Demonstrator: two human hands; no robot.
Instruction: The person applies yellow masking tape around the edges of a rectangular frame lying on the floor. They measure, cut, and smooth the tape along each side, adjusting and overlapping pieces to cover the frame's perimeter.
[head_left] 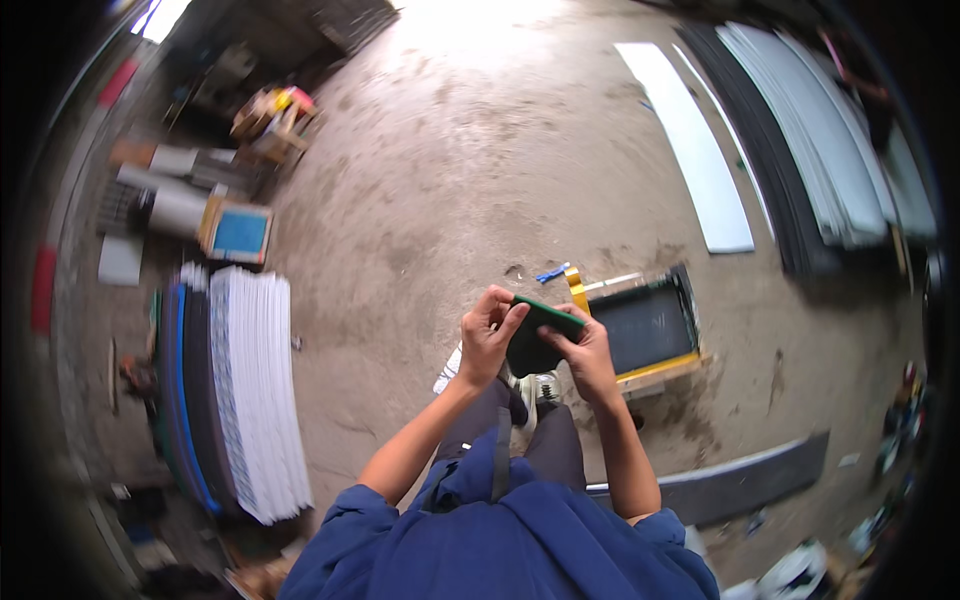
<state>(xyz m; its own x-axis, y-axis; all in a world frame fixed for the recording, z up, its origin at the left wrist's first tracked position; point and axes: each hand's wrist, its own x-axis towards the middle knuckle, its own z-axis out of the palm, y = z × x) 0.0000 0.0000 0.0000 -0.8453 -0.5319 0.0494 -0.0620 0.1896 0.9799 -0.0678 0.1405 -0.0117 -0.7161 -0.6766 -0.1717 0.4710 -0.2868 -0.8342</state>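
Both my hands hold a dark green flat piece in front of my legs. It looks like a pad or folded cloth, with a brighter green upper edge; its exact kind does not show. My left hand pinches its upper left corner between thumb and fingers. At the right end, my right hand grips it, thumb pressed on the near face and fingers behind. Just right of my right hand, a rectangular frame with a dark panel and yellow edge lies on the floor.
Blue strips lie beyond my hands. Stacked white sheets stand at left, near a blue-panelled frame. Far right are a white board and sheet stacks. A grey plank lies at lower right, past my right forearm.
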